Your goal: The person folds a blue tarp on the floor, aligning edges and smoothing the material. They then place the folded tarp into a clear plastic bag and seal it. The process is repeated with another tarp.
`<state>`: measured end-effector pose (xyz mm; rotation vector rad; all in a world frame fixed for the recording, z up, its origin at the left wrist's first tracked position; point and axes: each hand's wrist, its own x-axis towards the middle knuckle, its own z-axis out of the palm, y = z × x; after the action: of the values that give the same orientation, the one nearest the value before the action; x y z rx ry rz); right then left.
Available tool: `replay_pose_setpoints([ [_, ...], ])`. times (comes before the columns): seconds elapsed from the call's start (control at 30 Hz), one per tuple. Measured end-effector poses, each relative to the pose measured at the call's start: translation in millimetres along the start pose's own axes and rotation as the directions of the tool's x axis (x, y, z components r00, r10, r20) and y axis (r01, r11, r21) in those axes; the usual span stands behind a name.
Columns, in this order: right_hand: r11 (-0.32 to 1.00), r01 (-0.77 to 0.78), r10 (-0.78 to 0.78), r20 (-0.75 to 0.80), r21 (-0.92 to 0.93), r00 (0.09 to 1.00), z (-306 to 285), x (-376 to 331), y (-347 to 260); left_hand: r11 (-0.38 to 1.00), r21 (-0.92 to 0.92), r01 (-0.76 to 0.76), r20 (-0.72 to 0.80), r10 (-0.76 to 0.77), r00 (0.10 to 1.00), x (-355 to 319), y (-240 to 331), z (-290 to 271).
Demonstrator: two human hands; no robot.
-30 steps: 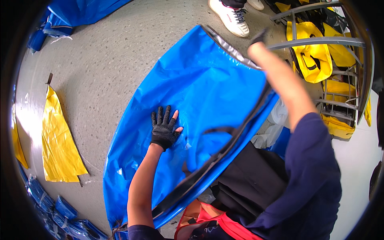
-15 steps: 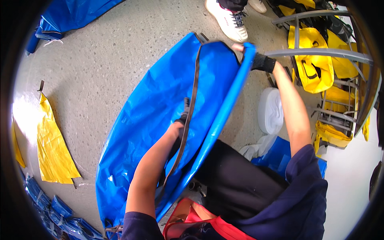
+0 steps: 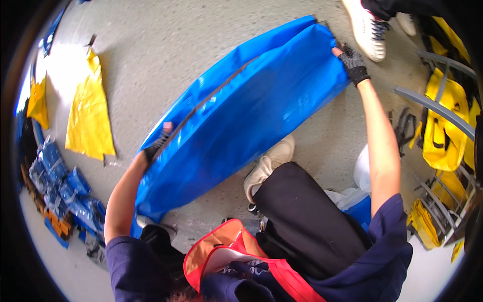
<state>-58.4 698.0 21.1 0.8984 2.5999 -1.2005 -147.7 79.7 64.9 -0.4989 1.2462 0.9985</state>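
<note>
A long blue tarpaulin bag (image 3: 241,121) stretches diagonally across in front of me, with a dark strip like a zipper (image 3: 216,93) along its length. My right hand (image 3: 353,64), in a dark fingerless glove, is closed on the bag's far right end, its thumb showing at the edge. Farther down on the left, my left hand (image 3: 158,145), gloved alike, grips the bag beside the lower end of the dark strip. Its fingers lie close together along the blue sheet, and part of the hand is hidden.
Yellow sheet pieces (image 3: 90,110) lie on the grey floor at left, above folded blue bundles (image 3: 63,176). A grey metal rack (image 3: 443,113) with yellow bags (image 3: 445,128) stands at right. Another person's white shoe (image 3: 370,32) is at the top right. A white roll (image 3: 362,168) sits beside my right arm.
The bag has swung flatter and its near blue side now faces up. My left hand has moved left and come out from behind the dark strip; my right hand has moved right.
</note>
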Motion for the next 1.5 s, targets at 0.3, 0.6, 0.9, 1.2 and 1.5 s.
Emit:
replay_pose_setpoints([
  [0.3,0.935,-0.314,0.170,0.570,0.164,0.804,-62,14,10,0.215,0.976,-0.046,-0.178,0.896,0.407,-45,-64,-20],
  [0.6,0.967,-0.044,0.061,0.063,-0.252,0.996,-63,23,26,0.502,0.857,-0.114,-0.335,0.712,0.617,-7,-59,-29],
  [0.9,0.635,0.023,0.050,0.070,-0.772,0.996,-13,60,49,0.410,0.847,0.339,-0.425,0.905,-0.033,-17,-155,-6],
  [1.2,0.355,-0.242,0.165,-0.194,-0.903,0.967,25,50,-35,0.560,0.767,0.313,-0.597,0.802,0.030,62,-181,-5],
  [1.5,0.294,0.955,-0.742,0.624,-0.028,0.247,201,-66,-172,0.453,0.821,0.347,-0.469,0.882,-0.042,65,-143,17],
])
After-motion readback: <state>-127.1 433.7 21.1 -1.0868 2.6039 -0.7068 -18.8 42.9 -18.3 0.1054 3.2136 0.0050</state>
